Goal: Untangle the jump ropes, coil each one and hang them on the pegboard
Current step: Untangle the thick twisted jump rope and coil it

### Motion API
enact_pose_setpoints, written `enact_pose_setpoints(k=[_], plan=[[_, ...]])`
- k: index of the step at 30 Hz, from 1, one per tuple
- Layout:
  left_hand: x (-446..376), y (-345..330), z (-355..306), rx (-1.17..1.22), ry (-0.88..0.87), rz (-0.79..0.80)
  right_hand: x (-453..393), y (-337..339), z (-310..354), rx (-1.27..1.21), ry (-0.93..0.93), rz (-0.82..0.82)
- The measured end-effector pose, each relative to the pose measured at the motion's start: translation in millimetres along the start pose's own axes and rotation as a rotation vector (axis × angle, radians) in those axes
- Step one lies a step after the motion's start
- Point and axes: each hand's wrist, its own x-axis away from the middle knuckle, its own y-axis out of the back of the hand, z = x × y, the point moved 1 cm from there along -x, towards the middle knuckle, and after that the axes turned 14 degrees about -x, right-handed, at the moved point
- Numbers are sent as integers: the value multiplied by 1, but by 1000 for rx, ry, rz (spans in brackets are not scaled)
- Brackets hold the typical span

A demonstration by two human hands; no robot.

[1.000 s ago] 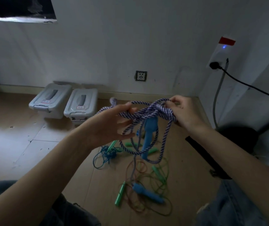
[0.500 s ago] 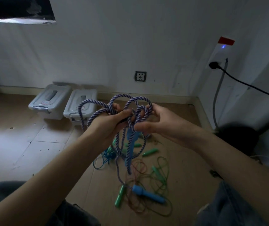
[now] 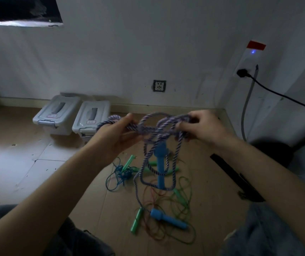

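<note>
A purple-and-white braided jump rope [image 3: 157,126] is stretched in tangled loops between both hands above the floor. My left hand [image 3: 116,137] grips its loops on the left side. My right hand [image 3: 201,128] pinches the loops on the right. One blue handle [image 3: 160,167] of this rope dangles below the hands; the other blue handle [image 3: 168,219] lies on the floor. Under them lie a tangle of thin green and red ropes [image 3: 177,206] with green handles [image 3: 136,221] and a dark blue thin rope [image 3: 122,174]. No pegboard is in view.
Two grey lidded storage boxes [image 3: 90,119] stand by the far wall. A wall socket [image 3: 159,85] is above the skirting. A black cable [image 3: 284,95] runs from a plug on the right wall. A dark flat object [image 3: 234,176] lies on the floor at right.
My hands have moved apart, the right one going rightward, spreading the braided rope's loops wider. The dangling blue handle now hangs in plain sight below them.
</note>
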Motion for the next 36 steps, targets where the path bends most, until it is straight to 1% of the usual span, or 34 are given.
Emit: enact_pose_setpoints(k=[1, 2, 4, 5, 6, 7, 8, 9, 10, 11, 12, 13, 14, 15, 16, 17, 20, 21, 22, 24, 25, 26, 27, 29, 30, 31, 32, 33, 34, 36], plan=[[-2, 7, 1, -56, 44, -26, -4, 9, -1, -106, -27, -85], [-3, 12, 3, -122, 93, -6, -7, 17, -2, -169, -34, -179], [-1, 15, 4, -268, 212, 129, -11, 26, -6, -134, 0, -296], [2, 15, 4, -370, 261, 212, -12, 27, -8, -53, 44, -302], [6, 15, 3, -484, 289, 280, -11, 27, -8, 56, 111, -277], [8, 16, 3, -582, 283, 310, -8, 25, -7, 174, 195, -236], [9, 15, 2, -639, 251, 300, -4, 21, -3, 269, 273, -190], [9, 14, 2, -683, 205, 256, -1, 17, 0, 319, 331, -141], [9, 12, 4, -735, 127, 188, 3, 12, 4, 312, 357, -74], [8, 9, 4, -783, 25, 126, 6, 7, 7, 256, 350, 15], [9, 5, 4, -812, -90, 100, 8, 2, 10, 171, 317, 112], [9, 0, 2, -806, -193, 144, 10, -3, 13, 82, 284, 205], [11, -6, 2, -779, -282, 245, 11, -6, 15, 18, 260, 276], [13, -12, 2, -748, -346, 346, 11, -7, 16, -23, 246, 320], [15, -17, 1, -703, -366, 401, 10, -8, 17, -36, 233, 331], [14, -19, 0, -640, -358, 415, 8, -7, 16, -28, 222, 312], [11, -23, -6, -322, -182, 451, 5, 0, 13, -31, 177, 254], [11, -24, -5, -296, -152, 454, 4, 1, 11, -53, 151, 259], [11, -25, -4, -342, -155, 449, 4, 0, 9, -55, 125, 268], [13, -27, 2, -509, -220, 423, 6, -6, 6, -18, 100, 289], [11, -25, 5, -525, -251, 393, 7, -9, 7, -15, 115, 283], [8, -19, 7, -469, -231, 327, 6, -9, 8, -58, 139, 231], [4, -9, 7, -361, -154, 212, 2, -5, 8, -169, 154, 123], [-8, 19, 8, -128, 36, -69, -3, 14, 15, -568, 71, -159], [-11, 32, 8, -37, 105, -174, -4, 24, 17, -721, 32, -249], [-13, 41, 8, 32, 139, -222, -5, 32, 16, -747, 5, -291], [-15, 47, 9, 83, 148, -233, -4, 34, 16, -655, -46, -267], [-16, 49, 9, 120, 145, -202, -3, 32, 12, -469, -105, -180], [-15, 45, 8, 149, 138, -142, -1, 26, 6, -195, -162, -40], [-9, 30, 4, 162, 121, -4, 6, 14, -6, 460, -263, 256]])
